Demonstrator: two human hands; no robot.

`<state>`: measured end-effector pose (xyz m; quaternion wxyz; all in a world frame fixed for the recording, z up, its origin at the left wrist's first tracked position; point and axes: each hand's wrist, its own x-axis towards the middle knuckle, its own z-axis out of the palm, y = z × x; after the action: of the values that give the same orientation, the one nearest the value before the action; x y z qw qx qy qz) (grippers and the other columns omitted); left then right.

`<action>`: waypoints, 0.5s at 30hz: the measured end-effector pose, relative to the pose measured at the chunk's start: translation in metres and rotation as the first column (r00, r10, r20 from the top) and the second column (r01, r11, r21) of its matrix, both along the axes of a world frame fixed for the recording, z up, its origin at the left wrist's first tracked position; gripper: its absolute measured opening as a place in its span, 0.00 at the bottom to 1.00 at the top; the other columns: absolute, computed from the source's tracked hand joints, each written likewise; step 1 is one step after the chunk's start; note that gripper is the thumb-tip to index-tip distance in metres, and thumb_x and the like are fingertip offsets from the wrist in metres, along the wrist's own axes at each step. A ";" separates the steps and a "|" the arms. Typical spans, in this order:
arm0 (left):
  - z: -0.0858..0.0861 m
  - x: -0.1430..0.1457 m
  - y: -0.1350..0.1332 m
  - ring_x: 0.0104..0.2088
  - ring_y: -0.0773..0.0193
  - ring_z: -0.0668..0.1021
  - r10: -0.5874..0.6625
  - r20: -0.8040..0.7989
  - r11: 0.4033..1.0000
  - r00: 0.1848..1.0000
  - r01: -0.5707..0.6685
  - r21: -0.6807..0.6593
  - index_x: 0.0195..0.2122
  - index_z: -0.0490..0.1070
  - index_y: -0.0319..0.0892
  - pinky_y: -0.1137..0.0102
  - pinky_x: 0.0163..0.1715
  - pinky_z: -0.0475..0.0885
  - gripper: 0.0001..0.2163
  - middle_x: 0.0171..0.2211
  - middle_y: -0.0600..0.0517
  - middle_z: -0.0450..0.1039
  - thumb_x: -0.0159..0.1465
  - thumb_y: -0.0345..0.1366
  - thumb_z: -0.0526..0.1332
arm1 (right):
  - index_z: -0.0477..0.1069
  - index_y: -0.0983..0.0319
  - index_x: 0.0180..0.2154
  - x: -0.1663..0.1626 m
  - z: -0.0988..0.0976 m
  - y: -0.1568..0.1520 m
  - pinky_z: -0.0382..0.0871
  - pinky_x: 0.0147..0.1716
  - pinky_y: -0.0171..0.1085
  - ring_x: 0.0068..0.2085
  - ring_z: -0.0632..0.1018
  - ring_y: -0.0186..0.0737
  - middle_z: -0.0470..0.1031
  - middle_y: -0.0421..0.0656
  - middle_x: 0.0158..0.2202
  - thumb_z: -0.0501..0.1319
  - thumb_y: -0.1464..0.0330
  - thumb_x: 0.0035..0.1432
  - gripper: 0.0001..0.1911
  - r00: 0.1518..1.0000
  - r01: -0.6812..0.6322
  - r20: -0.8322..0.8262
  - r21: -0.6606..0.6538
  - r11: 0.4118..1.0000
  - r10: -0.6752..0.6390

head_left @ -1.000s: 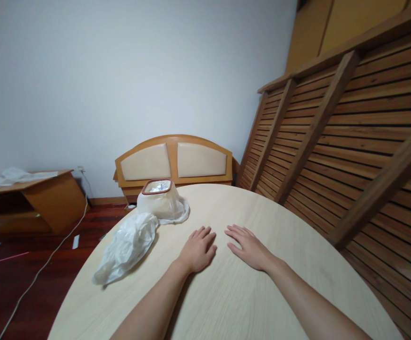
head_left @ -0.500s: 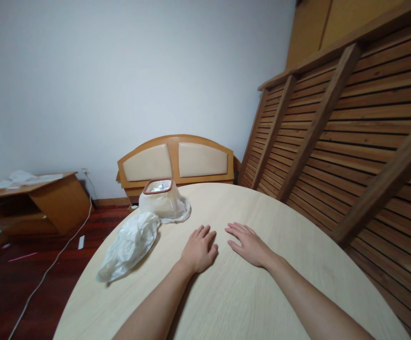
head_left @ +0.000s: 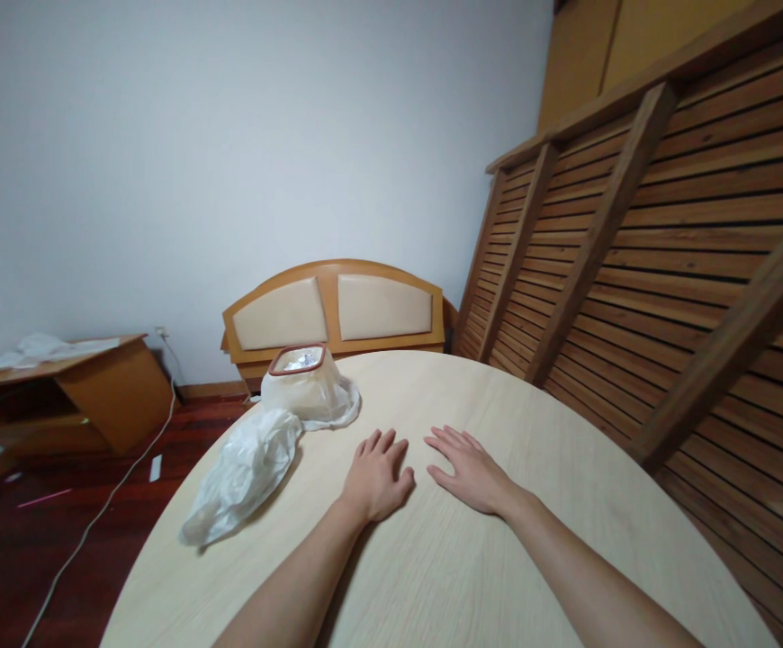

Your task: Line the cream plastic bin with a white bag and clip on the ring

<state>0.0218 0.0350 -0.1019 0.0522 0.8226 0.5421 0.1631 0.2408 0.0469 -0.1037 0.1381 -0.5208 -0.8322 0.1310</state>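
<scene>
We rest our left hand (head_left: 376,477) and right hand (head_left: 469,468) flat on the table (head_left: 499,558), fingers spread, holding nothing. The bag (head_left: 243,472) lies left of our left fingers; it is likely light, limp and slippery, best pinched at a fold.

Both forearms reach forward, the left grip (head_left: 376,481) and right grip (head_left: 471,470) lying palm-down, fingers extended, just beside each other.

Padded wooden headboard (head_left: 333,310) against white wall (head_left: 229,135), slatted bed frame (head_left: 668,243) leaning at right, low cabinet (head_left: 94,396), white cable (head_left: 118,490) on floor (head_left: 0,558)
</scene>
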 end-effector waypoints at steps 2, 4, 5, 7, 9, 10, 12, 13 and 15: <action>0.000 0.001 0.001 0.68 0.41 0.61 0.014 -0.015 1.000 1.000 -0.014 -0.003 0.64 0.66 0.45 0.48 0.66 0.57 0.26 0.68 0.43 0.60 0.66 0.46 0.55 | 0.57 0.57 0.69 -0.005 0.001 0.001 0.37 0.70 0.52 0.73 0.48 0.50 0.48 0.44 0.74 0.50 0.47 0.66 0.36 0.999 0.015 0.038 -0.020 1.000 -0.014; 0.000 0.001 0.001 0.68 0.42 0.61 0.006 -0.033 1.000 0.999 -0.006 -0.001 0.65 0.65 0.45 0.48 0.66 0.57 0.26 0.69 0.43 0.60 0.67 0.47 0.55 | 0.53 0.57 0.70 -0.011 0.001 0.002 0.35 0.70 0.55 0.74 0.44 0.54 0.44 0.45 0.74 0.50 0.45 0.65 0.40 0.995 0.054 0.083 -0.057 0.997 -0.049; 0.000 0.000 0.001 0.68 0.42 0.61 -0.003 -0.040 1.000 0.999 0.003 0.004 0.65 0.64 0.46 0.49 0.66 0.57 0.26 0.69 0.44 0.59 0.67 0.47 0.55 | 0.52 0.57 0.71 -0.014 0.002 0.002 0.34 0.69 0.57 0.74 0.44 0.55 0.43 0.46 0.74 0.49 0.43 0.64 0.41 0.993 0.075 0.099 -0.070 0.995 -0.068; 0.001 -0.004 0.002 0.68 0.42 0.62 -0.021 -0.052 1.000 0.998 0.022 0.006 0.65 0.64 0.47 0.49 0.65 0.59 0.26 0.69 0.44 0.60 0.67 0.47 0.55 | 0.52 0.57 0.71 -0.018 0.002 0.003 0.34 0.69 0.58 0.73 0.44 0.56 0.43 0.47 0.74 0.49 0.43 0.64 0.42 0.991 0.099 0.101 -0.064 0.993 -0.092; 0.002 -0.008 0.003 0.67 0.41 0.63 -0.046 -0.057 0.999 0.997 0.046 -0.002 0.65 0.65 0.47 0.49 0.64 0.61 0.26 0.68 0.44 0.60 0.67 0.48 0.55 | 0.55 0.57 0.70 -0.019 0.001 0.003 0.35 0.69 0.57 0.73 0.46 0.54 0.46 0.47 0.74 0.49 0.46 0.65 0.38 0.994 0.089 0.071 -0.031 0.996 -0.086; 0.002 -0.010 0.004 0.68 0.41 0.63 -0.059 -0.055 0.998 0.997 0.059 -0.006 0.65 0.65 0.47 0.49 0.64 0.61 0.26 0.68 0.44 0.60 0.68 0.48 0.55 | 0.56 0.57 0.69 -0.018 0.000 0.004 0.36 0.69 0.56 0.73 0.47 0.53 0.48 0.46 0.74 0.50 0.47 0.66 0.36 0.996 0.076 0.055 -0.015 0.997 -0.075; 0.002 -0.015 0.005 0.68 0.42 0.62 -0.088 -0.043 0.996 0.995 0.088 -0.014 0.64 0.65 0.46 0.49 0.65 0.60 0.25 0.68 0.43 0.60 0.68 0.47 0.55 | 0.58 0.58 0.68 -0.016 -0.001 0.005 0.38 0.69 0.54 0.73 0.49 0.51 0.50 0.46 0.73 0.50 0.50 0.67 0.34 0.998 0.050 0.035 -0.005 0.999 -0.050; 0.001 -0.017 0.005 0.69 0.43 0.61 -0.102 -0.034 0.995 0.994 0.101 -0.016 0.64 0.66 0.45 0.49 0.65 0.60 0.24 0.68 0.42 0.60 0.69 0.46 0.54 | 0.59 0.59 0.68 -0.015 -0.001 0.005 0.38 0.70 0.54 0.73 0.49 0.50 0.50 0.47 0.73 0.50 0.51 0.67 0.34 0.999 0.040 0.029 -0.004 0.999 -0.039; -0.001 -0.020 0.006 0.69 0.45 0.61 -0.119 -0.015 0.993 0.993 0.118 -0.021 0.64 0.66 0.43 0.50 0.66 0.59 0.23 0.68 0.41 0.60 0.69 0.43 0.54 | 0.59 0.59 0.68 -0.012 -0.002 0.006 0.37 0.70 0.54 0.73 0.50 0.50 0.51 0.47 0.73 0.51 0.52 0.67 0.34 0.999 0.027 0.019 -0.007 1.000 -0.027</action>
<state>0.0021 0.0415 -0.1026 0.0656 0.8541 0.4943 0.1478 0.2284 0.0531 -0.1061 0.1302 -0.5338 -0.8258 0.1269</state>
